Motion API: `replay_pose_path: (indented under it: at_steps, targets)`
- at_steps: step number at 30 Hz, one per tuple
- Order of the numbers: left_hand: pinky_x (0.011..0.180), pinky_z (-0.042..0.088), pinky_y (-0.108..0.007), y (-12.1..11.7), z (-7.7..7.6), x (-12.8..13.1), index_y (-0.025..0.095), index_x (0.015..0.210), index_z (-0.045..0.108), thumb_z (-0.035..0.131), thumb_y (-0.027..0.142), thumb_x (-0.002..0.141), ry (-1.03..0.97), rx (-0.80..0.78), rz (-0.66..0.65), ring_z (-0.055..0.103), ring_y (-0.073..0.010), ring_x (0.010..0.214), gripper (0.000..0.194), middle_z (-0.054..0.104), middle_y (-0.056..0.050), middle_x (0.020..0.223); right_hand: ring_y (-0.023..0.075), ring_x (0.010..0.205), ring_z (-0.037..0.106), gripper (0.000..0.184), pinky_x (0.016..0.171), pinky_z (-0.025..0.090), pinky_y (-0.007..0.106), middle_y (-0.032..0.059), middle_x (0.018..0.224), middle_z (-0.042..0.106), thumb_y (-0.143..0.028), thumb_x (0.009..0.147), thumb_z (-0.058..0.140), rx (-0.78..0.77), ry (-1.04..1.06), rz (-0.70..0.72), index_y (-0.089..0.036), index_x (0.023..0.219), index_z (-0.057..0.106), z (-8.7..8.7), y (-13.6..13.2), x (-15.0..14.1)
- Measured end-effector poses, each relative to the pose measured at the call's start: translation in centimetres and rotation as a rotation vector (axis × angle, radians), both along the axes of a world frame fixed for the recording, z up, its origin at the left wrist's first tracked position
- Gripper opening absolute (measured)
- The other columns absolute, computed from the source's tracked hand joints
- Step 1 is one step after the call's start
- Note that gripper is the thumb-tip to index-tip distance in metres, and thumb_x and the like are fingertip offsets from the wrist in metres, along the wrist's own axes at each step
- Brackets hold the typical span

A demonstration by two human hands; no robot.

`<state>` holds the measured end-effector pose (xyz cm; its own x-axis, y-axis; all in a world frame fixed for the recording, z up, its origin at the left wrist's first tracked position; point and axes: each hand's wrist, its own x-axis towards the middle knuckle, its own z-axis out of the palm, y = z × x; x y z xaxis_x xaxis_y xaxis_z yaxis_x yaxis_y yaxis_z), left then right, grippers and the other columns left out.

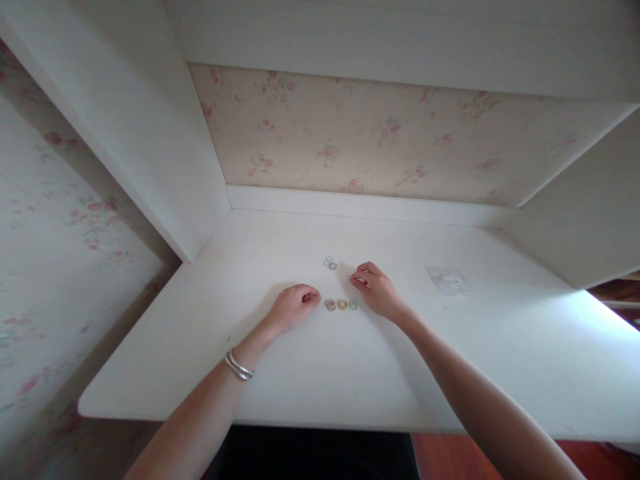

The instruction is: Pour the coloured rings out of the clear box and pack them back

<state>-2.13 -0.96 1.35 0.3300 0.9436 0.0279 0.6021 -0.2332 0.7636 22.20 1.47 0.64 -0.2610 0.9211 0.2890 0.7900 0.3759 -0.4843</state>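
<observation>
My left hand (295, 305) rests on the white desk with its fingers curled in, just left of a short row of rings. Whatever may be inside those fingers is hidden. The row holds a pinkish ring (330, 305), a yellow ring (342, 304) and a green ring (353, 305). Above and right of the row, my right hand (375, 287) pinches thumb and forefinger together. A tiny pale, ring-like edge shows at those fingertips, too small to be sure of. Farther back, three silver rings (333, 266) lie in a cluster left of my right fingertips.
A clear plastic packet (449, 281) lies flat to the right of my right hand. White panels of the desk (310, 373) rise at the left, right and overhead. Floral wallpaper (350, 140) covers the back. A dark seat (320, 457) shows below the front edge.
</observation>
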Motion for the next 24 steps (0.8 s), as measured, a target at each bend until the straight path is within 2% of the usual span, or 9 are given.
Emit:
replay_pose_path:
  at_steps: [10, 16, 20, 24]
  targets:
    - [0.071, 0.044, -0.025, 0.1, -0.2, -0.1, 0.021, 0.089, 0.07, 0.049, 0.034, 0.082, 0.018, 0.024, -0.018, 0.061, -0.0162, 0.079, 0.025, 0.07, -0.002, 0.088, 0.0142, 0.079, 0.056, 0.023, 0.071, 0.046, 0.027, 0.0065, 0.099, 0.057, -0.03, 0.09, 0.044, 0.02, 0.097, -0.007, -0.022, 0.088, 0.066, 0.4, -3.8, 1.2]
    - [0.07, 0.044, -0.025, 0.1, -0.3, -0.1, 0.021, 0.088, 0.07, 0.05, 0.034, 0.082, 0.027, 0.049, -0.007, 0.061, -0.0159, 0.078, 0.024, 0.07, -0.002, 0.087, 0.0158, 0.084, 0.056, 0.023, 0.075, 0.045, 0.029, 0.0067, 0.098, 0.056, -0.028, 0.091, 0.042, 0.013, 0.041, 0.007, -0.022, 0.089, 0.064, 0.3, -6.0, 2.3]
    - [0.07, 0.043, -0.025, 0.0, -0.3, 0.0, 0.021, 0.089, 0.069, 0.049, 0.036, 0.083, 0.036, 0.047, -0.003, 0.06, -0.0159, 0.078, 0.027, 0.069, -0.003, 0.087, 0.0169, 0.086, 0.057, 0.022, 0.077, 0.045, 0.03, 0.0065, 0.098, 0.057, -0.027, 0.089, 0.044, -0.012, -0.011, 0.028, -0.022, 0.087, 0.065, 0.4, -6.3, 2.5]
    - [0.069, 0.043, -0.025, 0.0, -0.4, 0.0, 0.021, 0.091, 0.069, 0.047, 0.037, 0.084, 0.046, 0.045, -0.008, 0.059, -0.0155, 0.077, 0.028, 0.069, -0.002, 0.087, 0.0153, 0.083, 0.057, 0.022, 0.075, 0.045, 0.028, 0.0064, 0.099, 0.058, -0.027, 0.089, 0.044, 0.02, 0.039, 0.004, -0.021, 0.089, 0.065, 0.8, -4.9, 2.1]
